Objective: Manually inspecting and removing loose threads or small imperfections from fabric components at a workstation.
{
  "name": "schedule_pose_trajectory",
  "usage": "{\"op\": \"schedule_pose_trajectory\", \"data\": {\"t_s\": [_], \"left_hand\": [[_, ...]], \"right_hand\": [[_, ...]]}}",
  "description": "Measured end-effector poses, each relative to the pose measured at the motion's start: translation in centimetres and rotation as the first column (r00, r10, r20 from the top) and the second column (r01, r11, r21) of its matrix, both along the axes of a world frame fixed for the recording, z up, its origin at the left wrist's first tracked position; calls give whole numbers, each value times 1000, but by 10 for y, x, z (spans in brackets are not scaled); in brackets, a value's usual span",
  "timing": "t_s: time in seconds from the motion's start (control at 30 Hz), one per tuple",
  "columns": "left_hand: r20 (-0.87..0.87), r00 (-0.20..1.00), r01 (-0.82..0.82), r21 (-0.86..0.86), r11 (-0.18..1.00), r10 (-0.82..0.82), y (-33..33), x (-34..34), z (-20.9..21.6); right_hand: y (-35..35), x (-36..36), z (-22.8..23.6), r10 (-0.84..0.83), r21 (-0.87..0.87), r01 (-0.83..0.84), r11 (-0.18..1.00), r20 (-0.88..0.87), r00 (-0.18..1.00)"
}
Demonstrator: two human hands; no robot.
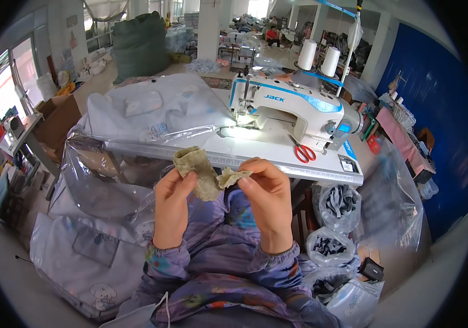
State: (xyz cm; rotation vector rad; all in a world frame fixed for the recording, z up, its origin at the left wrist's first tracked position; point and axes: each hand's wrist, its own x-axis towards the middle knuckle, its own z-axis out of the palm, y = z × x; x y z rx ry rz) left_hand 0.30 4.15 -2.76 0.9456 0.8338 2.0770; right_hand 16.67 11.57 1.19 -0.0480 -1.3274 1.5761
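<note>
My left hand (174,205) is closed on a crumpled olive-green piece (200,177), folded over at its top; I cannot tell whether it is cloth or some kind of flatbread. Between the thumb and fingers of my right hand (267,199), a smaller ragged part (231,177) of the same colour is pinched. The two parts meet or nearly meet; whether they are still joined is unclear. Both hands are above my lap, in front of the near edge of a white sewing machine table (277,150).
A lit white-and-blue sewing machine (286,104) stands on the table, with red-handled scissors (304,153) to its front. Pale plastic-covered fabric (146,106) drapes over the left side. Bags of dark and white strips (338,202) sit at my right. White thread cones (307,54) rise behind.
</note>
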Motion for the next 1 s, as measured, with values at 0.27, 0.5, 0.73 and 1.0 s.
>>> {"op": "schedule_pose_trajectory", "data": {"t_s": [0.27, 0.5, 0.73, 1.0], "left_hand": [[1, 999, 36, -5, 999, -36, -6, 3, 3], [-18, 996, 91, 11, 996, -91, -7, 7, 5], [-14, 994, 109, -4, 994, -109, -6, 9, 6], [-30, 993, 118, -1, 993, -118, -5, 7, 5]], "right_hand": [[8, -10, -10, 106, -118, -103, 988, 17, 994], [7, -17, -9, -47, -23, 52, 998, 173, 984], [4, -23, -11, -310, 161, 281, 946, 195, 931], [0, -21, -7, -474, 438, 323, 839, 298, 829]]}}
